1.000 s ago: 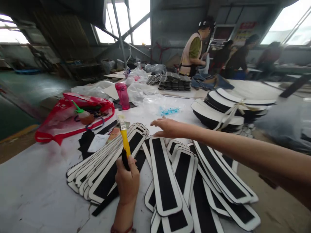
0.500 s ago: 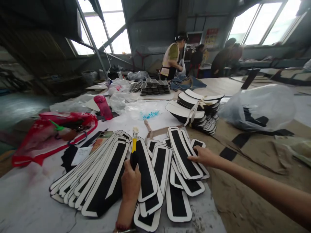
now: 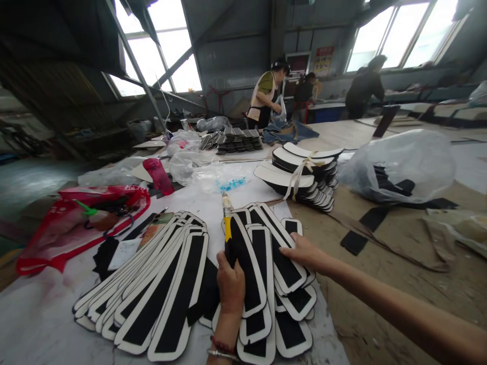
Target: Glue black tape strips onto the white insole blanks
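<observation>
My left hand (image 3: 230, 284) is closed round a paintbrush (image 3: 228, 228) with a yellow-and-black handle; its pale bristles point up and away from me. Beneath and beside that hand lie long rounded strips with black middles and white borders. My right hand (image 3: 304, 253) is at the right edge of a black-and-white strip (image 3: 283, 261) in the right-hand pile, thumb on its top and the other fingers at its edge, partly hidden. To the left, more such strips (image 3: 152, 289) lie fanned out and overlapping. A plain black piece (image 3: 207, 294) shows between the fan and my left hand.
Behind the strips stands a tied stack of curved white pieces (image 3: 283, 177). A clear plastic bag (image 3: 403, 167) sits at right, a red bag (image 3: 45, 238) with a green-tipped bottle (image 3: 101, 219) at left. Dark stacked pieces (image 3: 239, 141) and co-workers (image 3: 262, 101) are farther back.
My left hand and the brush have moved right, over the right-hand pile's strips. My right hand has shifted left together with the strip under it. The view has turned slightly.
</observation>
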`<state>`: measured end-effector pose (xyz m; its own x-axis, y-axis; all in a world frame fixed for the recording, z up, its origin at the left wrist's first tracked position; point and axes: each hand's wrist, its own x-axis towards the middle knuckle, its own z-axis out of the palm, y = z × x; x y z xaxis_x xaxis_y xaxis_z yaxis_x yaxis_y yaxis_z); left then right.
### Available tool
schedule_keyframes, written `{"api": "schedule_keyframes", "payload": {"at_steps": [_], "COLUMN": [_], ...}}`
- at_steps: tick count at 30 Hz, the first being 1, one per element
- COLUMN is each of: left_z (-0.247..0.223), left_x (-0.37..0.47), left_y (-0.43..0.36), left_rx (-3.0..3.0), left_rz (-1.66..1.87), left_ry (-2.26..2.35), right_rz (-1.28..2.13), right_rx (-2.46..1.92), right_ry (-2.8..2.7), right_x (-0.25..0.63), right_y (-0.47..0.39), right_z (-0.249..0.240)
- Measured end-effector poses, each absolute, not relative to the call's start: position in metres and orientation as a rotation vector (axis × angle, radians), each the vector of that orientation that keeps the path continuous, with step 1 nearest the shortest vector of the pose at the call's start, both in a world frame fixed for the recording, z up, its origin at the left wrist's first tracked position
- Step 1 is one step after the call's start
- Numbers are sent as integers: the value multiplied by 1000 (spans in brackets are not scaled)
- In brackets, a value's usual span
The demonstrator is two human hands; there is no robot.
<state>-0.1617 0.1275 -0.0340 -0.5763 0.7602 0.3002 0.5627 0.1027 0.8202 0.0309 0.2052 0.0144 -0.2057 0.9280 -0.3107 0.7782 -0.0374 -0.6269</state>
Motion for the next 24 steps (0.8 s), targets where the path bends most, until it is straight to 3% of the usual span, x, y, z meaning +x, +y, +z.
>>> {"api": "schedule_keyframes", "payload": {"at_steps": [5, 14, 24], "left_z": [-39, -41, -37], "left_x": [-153, -150, -157], "left_y": [131, 130, 129], "left_rx": [1273, 1155, 1076], "left_rz": [1593, 1763, 1874], "left_ry": [2077, 1975, 1900], "right_rz": [1032, 1615, 1781], "right_rx": [-1767, -1580, -1533], "right_ry": [-2013, -1466, -1370], "right_x": [20, -9, -9], "right_y": [193, 176, 193], "right_z": [25, 48, 50]}}
